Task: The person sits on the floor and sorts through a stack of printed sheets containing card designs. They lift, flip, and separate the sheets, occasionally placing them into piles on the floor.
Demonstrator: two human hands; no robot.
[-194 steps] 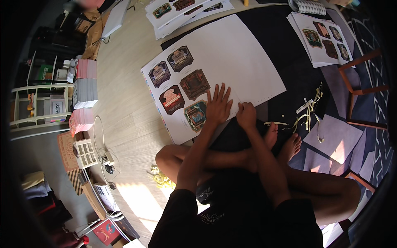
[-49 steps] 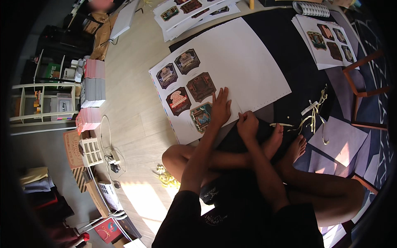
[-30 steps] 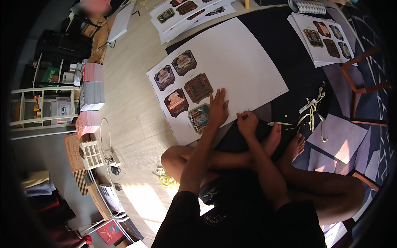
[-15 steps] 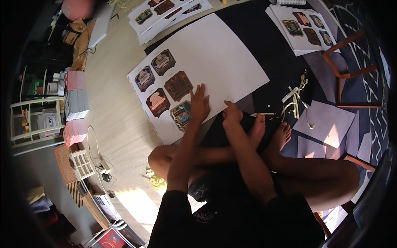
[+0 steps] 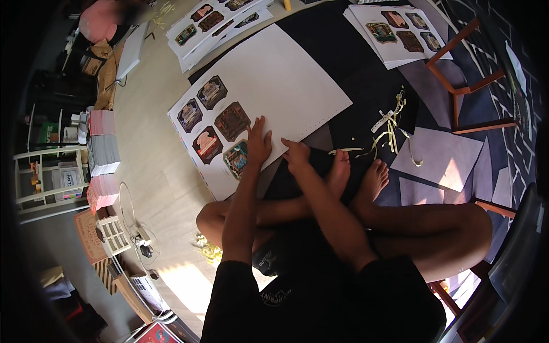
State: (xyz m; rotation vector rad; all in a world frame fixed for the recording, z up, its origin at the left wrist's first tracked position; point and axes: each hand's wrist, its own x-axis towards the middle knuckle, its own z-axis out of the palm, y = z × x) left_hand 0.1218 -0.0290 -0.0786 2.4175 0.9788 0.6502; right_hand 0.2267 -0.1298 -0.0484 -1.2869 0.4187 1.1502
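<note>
A large white printed sheet lies on the floor before me, with several dark ornate label designs on its left part. My left hand rests flat on it, fingers stretched out, beside the brown label and partly over the teal label. At the sheet's near edge is my right hand, its fingers drawn together with the fingertips at the paper. Whatever is between them is too small to make out. Small marks run along this edge to the right.
Stacks of printed sheets lie at the far left and far right. Yellow strips are scattered right of my feet, near a grey square sheet. A brown wooden frame stands at right, a power strip at left.
My right hand has moved left along the sheet's near edge, closer to my left hand. The left hand stays flat on the sheet. The whole view has shifted slightly.
</note>
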